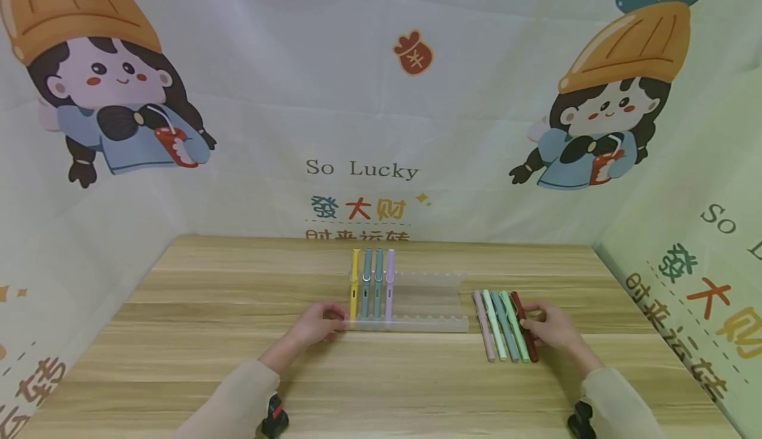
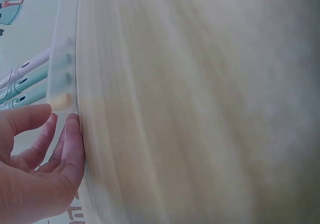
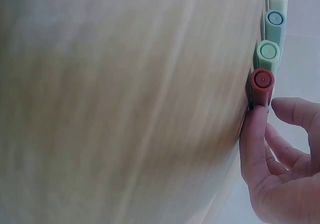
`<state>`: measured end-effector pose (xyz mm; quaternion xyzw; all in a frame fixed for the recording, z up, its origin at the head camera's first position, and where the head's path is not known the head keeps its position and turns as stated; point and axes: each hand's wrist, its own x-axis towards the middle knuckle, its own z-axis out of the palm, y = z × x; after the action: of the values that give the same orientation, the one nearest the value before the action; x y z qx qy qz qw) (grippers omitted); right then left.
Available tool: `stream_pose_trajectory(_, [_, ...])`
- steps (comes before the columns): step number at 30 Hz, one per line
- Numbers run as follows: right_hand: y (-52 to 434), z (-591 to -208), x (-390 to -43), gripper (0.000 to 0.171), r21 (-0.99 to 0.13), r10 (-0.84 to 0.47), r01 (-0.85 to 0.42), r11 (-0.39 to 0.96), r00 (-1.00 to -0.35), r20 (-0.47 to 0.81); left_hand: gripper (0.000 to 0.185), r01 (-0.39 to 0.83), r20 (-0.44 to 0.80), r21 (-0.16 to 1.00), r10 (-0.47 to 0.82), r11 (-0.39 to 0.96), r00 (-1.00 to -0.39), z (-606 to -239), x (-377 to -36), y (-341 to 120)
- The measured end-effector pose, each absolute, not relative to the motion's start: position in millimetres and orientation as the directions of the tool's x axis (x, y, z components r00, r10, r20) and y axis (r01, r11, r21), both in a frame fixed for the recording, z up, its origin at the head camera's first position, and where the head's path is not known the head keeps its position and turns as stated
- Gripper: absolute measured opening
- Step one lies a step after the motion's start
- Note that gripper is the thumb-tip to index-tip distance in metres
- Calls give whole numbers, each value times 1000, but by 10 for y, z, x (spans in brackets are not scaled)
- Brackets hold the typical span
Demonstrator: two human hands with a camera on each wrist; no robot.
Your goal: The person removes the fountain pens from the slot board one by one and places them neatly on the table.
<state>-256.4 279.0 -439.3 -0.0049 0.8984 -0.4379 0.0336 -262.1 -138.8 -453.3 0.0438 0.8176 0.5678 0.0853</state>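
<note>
A clear plastic pen rack (image 1: 428, 324) lies mid-table. In its left slots lie a yellow pen (image 1: 354, 287), two teal pens (image 1: 372, 293) and a lilac pen (image 1: 389, 287), side by side. My left hand (image 1: 321, 323) touches the rack's left end with thumb and fingertips, fingers loosely bent, as the left wrist view shows. To the right of the rack is a row of loose pens: mauve (image 1: 484, 326), pale mint (image 1: 495, 326), blue-grey (image 1: 506, 326), light green (image 1: 515, 326) and dark red (image 1: 532, 350). My right hand (image 1: 553, 326) touches the dark red pen's outer side with its fingertips.
The rack and pens lie on a wood-grain table (image 1: 387, 386). Behind it and at both sides hangs a pale printed cloth (image 1: 268, 95) with cartoon figures and lettering. Slot notches line the rack's right part.
</note>
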Motion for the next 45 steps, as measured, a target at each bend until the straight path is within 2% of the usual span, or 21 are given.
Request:
stream_pose_trajectory(11, [2828, -4369, -2549, 37, -835, -55, 13, 551, -997, -51, 15, -12, -81, 938, 185, 346, -979, -4511, -2606, -1397])
stream_pose_trajectory(19, [2744, -4255, -2545, 33, -774, -21, -98, 625, -994, 109, 14, -4, -73, 939, 186, 344, -980, -4529, -2615, -1401])
stream_pose_trajectory(28, [2496, -4310, -2591, 30, -864, -76, -196, 464, -981, 181, 14, 7, -65, 939, 197, 343, -978, -4541, -2622, -1411])
stream_pose_trajectory(32, [2374, -4321, -2583, 30, -889, -94, -195, 413, -981, 171, 15, -4, -75, 937, 191, 348, -979, -4524, -2612, -1405])
stream_pose_trajectory(38, [2200, -4310, -2593, 31, -904, -104, -172, 392, -984, 142, 16, -22, -89, 937, 177, 348, -980, -4507, -2604, -1386])
stream_pose_trajectory(45, [2023, -4308, -2646, 30, -891, -149, -230, 391, -971, 185, 14, -8, -76, 944, 193, 331, -978, -4522, -2608, -1394])
